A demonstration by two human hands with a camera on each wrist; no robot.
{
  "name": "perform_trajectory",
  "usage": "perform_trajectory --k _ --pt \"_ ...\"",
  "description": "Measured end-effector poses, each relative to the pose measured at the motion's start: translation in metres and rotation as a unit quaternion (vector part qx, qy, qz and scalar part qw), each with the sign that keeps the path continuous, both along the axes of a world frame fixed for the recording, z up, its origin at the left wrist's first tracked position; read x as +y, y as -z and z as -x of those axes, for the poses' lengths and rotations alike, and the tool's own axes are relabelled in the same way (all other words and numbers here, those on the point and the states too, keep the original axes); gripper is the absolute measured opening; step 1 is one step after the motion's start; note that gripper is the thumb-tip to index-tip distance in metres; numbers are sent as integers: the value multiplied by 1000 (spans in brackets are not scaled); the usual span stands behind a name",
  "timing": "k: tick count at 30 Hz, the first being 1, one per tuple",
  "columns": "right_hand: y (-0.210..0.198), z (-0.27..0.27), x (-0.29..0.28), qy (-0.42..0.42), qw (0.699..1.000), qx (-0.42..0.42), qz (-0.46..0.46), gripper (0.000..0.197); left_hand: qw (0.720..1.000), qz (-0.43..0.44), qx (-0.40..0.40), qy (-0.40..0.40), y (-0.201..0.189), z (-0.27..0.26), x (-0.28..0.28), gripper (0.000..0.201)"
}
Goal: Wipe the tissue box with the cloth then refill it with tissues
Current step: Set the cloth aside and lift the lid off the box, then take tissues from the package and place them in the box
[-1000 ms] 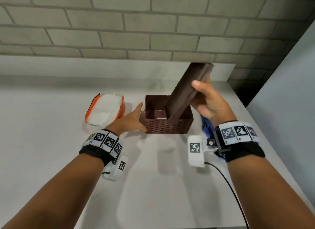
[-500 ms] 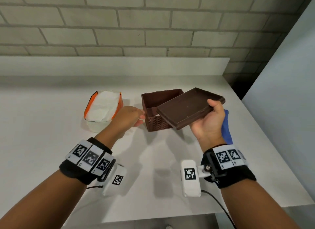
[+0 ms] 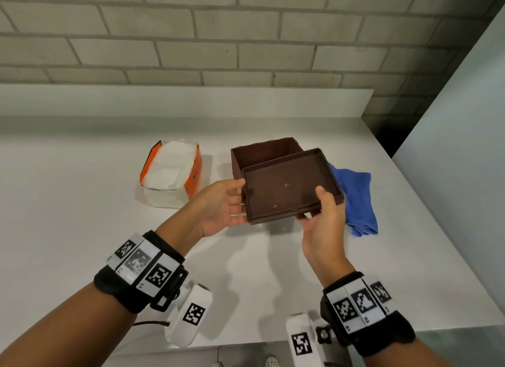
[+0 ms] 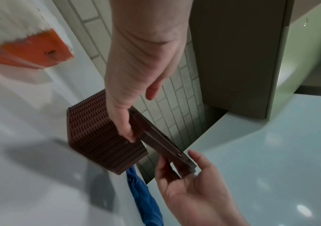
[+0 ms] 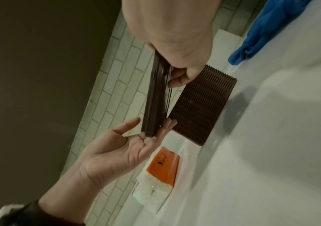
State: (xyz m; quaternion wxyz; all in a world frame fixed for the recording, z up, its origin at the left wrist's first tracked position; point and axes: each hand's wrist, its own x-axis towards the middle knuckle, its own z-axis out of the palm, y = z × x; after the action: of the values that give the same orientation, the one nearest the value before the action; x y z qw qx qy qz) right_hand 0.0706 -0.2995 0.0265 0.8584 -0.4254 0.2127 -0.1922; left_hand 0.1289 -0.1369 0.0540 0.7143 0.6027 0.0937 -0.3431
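Observation:
The brown tissue box lid (image 3: 287, 186) is held level above the counter, hollow side up, in front of the open brown box (image 3: 262, 153). My right hand (image 3: 318, 205) pinches the lid's near right edge, thumb on top and fingers beneath. Fingers of my left hand (image 3: 236, 196) lie straight against the lid's left edge; in the left wrist view its thumb stands apart from the lid (image 4: 161, 142). An opened orange and white tissue pack (image 3: 170, 175) lies left of the box. The blue cloth (image 3: 355, 200) lies crumpled to the right. The inside of the box is mostly hidden by the lid.
The white counter (image 3: 82, 230) ends in a raised back ledge under a brick wall (image 3: 246, 39). A pale panel (image 3: 464, 148) stands along the counter's right side, with a dark gap at the back right corner. The counter's front edge runs just past my wrists.
My right hand lifted the lid off the box, turned it hollow side up and brought it nearer. My left hand left the box's side and now touches the lid's left edge.

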Motion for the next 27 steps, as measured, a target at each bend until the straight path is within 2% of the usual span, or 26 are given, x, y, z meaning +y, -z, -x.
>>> perform_trajectory --k 3,8,13,17,22,27 --pt "4 7 -7 4 999 30 16 22 999 -8 -10 -30 -3 0 -4 28" --pt "7 14 -14 14 990 88 113 29 998 -21 -27 -55 -8 -4 -6 22" --pt "12 21 -19 -25 969 107 221 25 995 -52 -43 -68 -4 0 -5 33" --pt "20 29 -29 -17 951 169 259 21 995 -86 -27 -37 9 10 -6 38" --pt "24 22 -35 -106 891 279 343 30 993 -110 15 -30 27 13 -14 35" --pt "23 3 -36 -186 800 346 454 41 977 -213 7 -20 42 1 -17 42"
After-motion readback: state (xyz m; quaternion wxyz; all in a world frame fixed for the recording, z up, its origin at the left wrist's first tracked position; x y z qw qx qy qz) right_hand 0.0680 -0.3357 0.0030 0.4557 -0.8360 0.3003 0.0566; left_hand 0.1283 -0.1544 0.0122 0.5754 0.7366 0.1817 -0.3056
